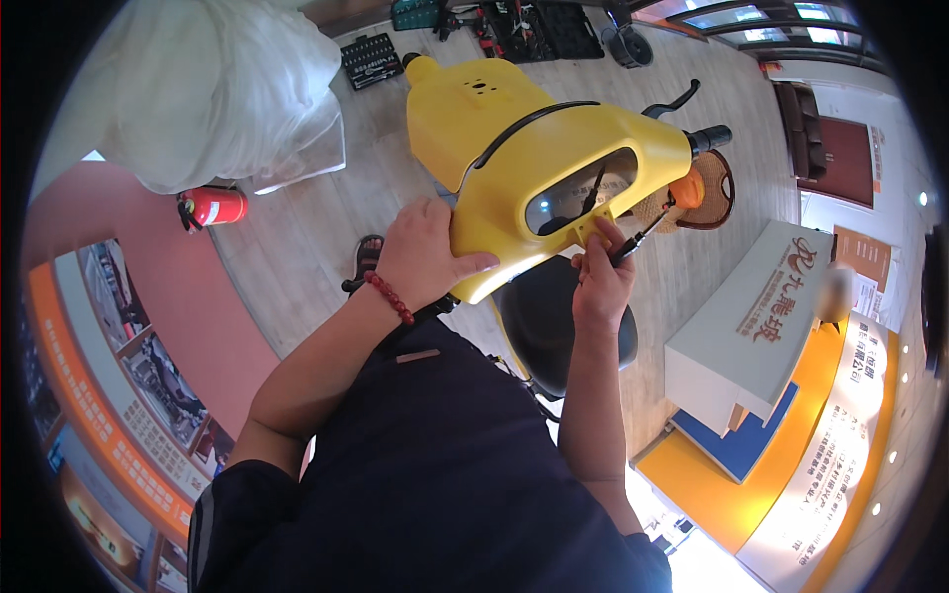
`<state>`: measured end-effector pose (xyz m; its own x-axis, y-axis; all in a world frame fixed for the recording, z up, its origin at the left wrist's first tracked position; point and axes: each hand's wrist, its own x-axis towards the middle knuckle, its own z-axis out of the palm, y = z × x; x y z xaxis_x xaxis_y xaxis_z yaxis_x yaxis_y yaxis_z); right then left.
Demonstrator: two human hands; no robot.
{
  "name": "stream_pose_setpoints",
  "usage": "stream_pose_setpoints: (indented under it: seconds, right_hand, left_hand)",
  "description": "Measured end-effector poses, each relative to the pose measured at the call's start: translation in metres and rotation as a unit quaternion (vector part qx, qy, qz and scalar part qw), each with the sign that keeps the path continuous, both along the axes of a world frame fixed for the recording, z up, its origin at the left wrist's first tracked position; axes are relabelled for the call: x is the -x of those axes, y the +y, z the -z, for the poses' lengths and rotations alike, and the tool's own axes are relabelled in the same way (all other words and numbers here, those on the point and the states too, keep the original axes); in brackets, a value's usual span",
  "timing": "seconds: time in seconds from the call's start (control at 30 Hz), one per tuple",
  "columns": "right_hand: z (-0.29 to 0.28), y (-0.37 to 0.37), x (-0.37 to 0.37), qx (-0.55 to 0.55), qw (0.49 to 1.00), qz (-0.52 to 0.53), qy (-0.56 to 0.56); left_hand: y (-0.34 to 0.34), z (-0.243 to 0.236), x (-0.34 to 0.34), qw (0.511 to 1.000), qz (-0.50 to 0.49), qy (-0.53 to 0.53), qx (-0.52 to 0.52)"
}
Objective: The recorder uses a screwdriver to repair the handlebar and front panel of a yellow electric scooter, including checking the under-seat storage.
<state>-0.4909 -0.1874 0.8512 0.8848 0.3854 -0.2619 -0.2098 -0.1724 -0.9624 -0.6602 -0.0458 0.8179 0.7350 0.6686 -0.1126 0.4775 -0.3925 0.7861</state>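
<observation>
A yellow scooter head cover [484, 222] lies at an angle before me, with a dark glossy display window [581, 193] in it. My left hand [427, 249], with a red bead bracelet at the wrist, clasps the cover's left edge, its thumb along the near side. My right hand [603, 272] pinches by the lower rim of the window. From its fingers a slim black and silver tool, apparently a screwdriver [643, 237], slants up to the right. The fingers hide part of its grip. The window mirrors a dark, slim shape.
A black handle grip [710, 138] and brake lever [677, 99] jut out at the far right. Below the cover is a black scooter seat [563, 341]. A wicker chair [730, 193] and white counter [736, 331] stand to the right. Far left: a fire extinguisher [215, 207] and open toolbox [371, 59].
</observation>
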Motion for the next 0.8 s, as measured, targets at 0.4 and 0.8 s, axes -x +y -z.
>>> stream_pose_setpoints:
  seconds: [0.4,0.8]
  right_hand:
    - [0.007,-0.001,0.006,-0.007,1.000,0.002,-0.022]
    - [0.004,0.001,0.009,-0.002,1.000,0.001,-0.008]
  left_hand:
    - [0.019,0.017,0.012,0.982,0.065,-0.115,0.136]
    - [-0.001,0.027,0.070,0.989,0.082,-0.039,0.121]
